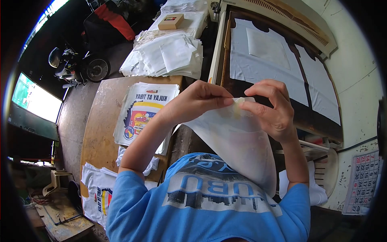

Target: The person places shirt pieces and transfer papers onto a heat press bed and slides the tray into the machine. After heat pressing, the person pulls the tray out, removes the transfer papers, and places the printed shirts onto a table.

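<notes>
A translucent white sheet (238, 141) hangs curved in front of my chest, with faint colours showing through it. My left hand (201, 101) pinches its top edge between thumb and fingers. On the other side of that edge is my right hand (274, 109), its thumb against the sheet and its curled index finger held apart from the thumb. A small yellowish bit (240, 100) shows at the edge between both hands; I cannot tell what it is. Left of my forearm lies a stack of printed sheets (139, 113) with mirrored lettering and a colourful design.
Beyond my hands, white fabric pieces (262, 72) lie on the dark bed of a large press (278, 12), one with a pale square sheet on it. A wooden table (98, 117) holds printed white shirts (94, 185). Paper piles (169, 54) and a small box (171, 21) stand behind.
</notes>
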Available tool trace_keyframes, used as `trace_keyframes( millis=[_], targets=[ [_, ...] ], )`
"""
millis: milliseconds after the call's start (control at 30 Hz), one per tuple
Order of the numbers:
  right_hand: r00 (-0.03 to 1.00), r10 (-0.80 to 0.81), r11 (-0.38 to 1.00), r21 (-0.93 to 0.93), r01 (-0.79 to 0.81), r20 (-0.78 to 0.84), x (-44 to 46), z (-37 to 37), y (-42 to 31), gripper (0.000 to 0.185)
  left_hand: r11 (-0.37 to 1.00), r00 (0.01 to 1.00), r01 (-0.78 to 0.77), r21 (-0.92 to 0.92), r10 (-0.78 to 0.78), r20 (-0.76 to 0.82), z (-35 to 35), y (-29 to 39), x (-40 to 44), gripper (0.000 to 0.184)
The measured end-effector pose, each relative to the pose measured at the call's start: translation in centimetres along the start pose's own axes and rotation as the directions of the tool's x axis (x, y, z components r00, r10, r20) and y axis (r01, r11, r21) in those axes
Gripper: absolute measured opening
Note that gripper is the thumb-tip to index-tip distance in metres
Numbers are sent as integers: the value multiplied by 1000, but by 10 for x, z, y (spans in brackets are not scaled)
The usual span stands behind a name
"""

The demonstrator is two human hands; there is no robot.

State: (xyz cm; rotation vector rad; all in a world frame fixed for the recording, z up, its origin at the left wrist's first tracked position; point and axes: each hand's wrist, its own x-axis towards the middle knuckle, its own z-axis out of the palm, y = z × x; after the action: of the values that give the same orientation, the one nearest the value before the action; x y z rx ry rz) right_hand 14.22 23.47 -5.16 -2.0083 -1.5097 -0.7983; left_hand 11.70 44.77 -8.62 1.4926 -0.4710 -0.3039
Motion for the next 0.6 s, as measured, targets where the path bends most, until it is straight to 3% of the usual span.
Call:
trace_keyframes(
  millis=[367, 467, 533, 600],
  targets=[
    [996, 88, 988, 123, -89, 15, 1, -1, 1, 18, 995, 999, -50, 86, 50, 1, 3, -4, 3, 23],
    [982, 188, 951, 251, -182, 0, 2, 3, 1, 21, 984, 998, -61, 165, 66, -21, 10, 0, 3, 19],
    [898, 439, 844, 328, -425, 33, 7, 3, -6, 26, 973, 998, -41, 225, 50, -35, 13, 9, 2, 16],
    [894, 447, 839, 326, -435, 41, 10, 2, -8, 26, 929, 998, -37, 368, 51, -29, 15, 16, 0, 16]
  ],
)
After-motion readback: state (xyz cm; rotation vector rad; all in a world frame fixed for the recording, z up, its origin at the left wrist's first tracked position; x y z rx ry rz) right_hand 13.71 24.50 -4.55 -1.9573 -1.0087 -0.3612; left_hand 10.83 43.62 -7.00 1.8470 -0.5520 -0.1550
